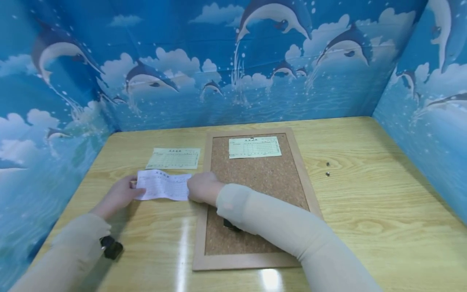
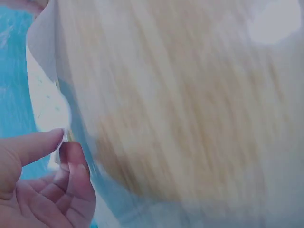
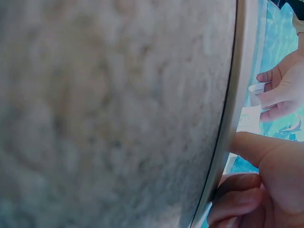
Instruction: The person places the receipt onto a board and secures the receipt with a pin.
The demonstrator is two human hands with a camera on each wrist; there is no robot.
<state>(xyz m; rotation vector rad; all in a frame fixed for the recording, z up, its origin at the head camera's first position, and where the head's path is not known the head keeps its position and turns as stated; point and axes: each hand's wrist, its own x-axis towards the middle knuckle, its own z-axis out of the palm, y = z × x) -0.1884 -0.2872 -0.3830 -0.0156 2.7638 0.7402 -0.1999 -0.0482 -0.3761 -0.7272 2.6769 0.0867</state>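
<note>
A pale pinkish-white printed form (image 1: 164, 185) is stretched between both hands just left of the corkboard, its sheet wavy. My left hand (image 1: 121, 192) pinches its left end between thumb and fingers, as the left wrist view also shows. At the other end, my right hand (image 1: 203, 187) grips the right edge, fingers curled, over the board's left frame. Right behind the white form lies a pale green printed form (image 1: 174, 158) on the table. Another pale green form (image 1: 254, 147) is on the upper part of the corkboard (image 1: 262, 178), with a small pin (image 1: 252, 138) at its top middle.
Two small metallic pins (image 1: 327, 174) lie on the wooden table (image 1: 379, 186) right of the board. The wooden frame (image 1: 248, 261) of the corkboard is a raised edge around it. A dolphin-print cloth (image 1: 233, 97) hangs around the back and sides.
</note>
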